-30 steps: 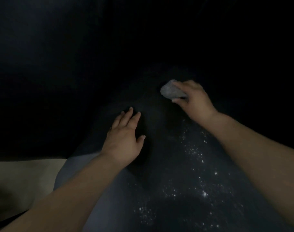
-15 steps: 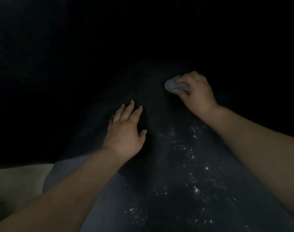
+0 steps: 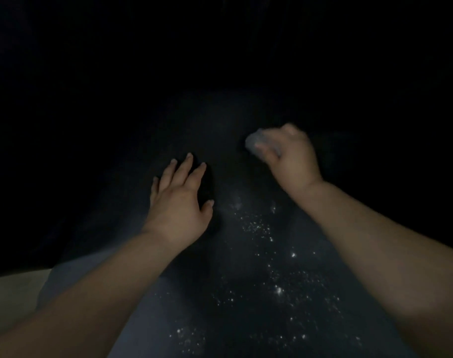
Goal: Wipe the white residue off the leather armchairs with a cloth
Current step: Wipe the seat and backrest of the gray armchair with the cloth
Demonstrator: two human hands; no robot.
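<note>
A dark leather armchair surface [image 3: 220,267] fills the dim view. White residue specks [image 3: 279,280] are scattered over its near and middle part. My right hand [image 3: 290,156] grips a small bunched grey cloth [image 3: 252,143] and holds it against the leather beyond the specks; hand and cloth are blurred. My left hand [image 3: 179,202] rests flat on the leather to the left, fingers straight and spread, holding nothing.
A pale floor strip [image 3: 11,298] shows at the lower left beside the chair's edge. Everything above and around the hands is too dark to make out.
My right hand with the cloth has slid slightly left and nearer on the leather. My left hand has stayed flat in about the same spot.
</note>
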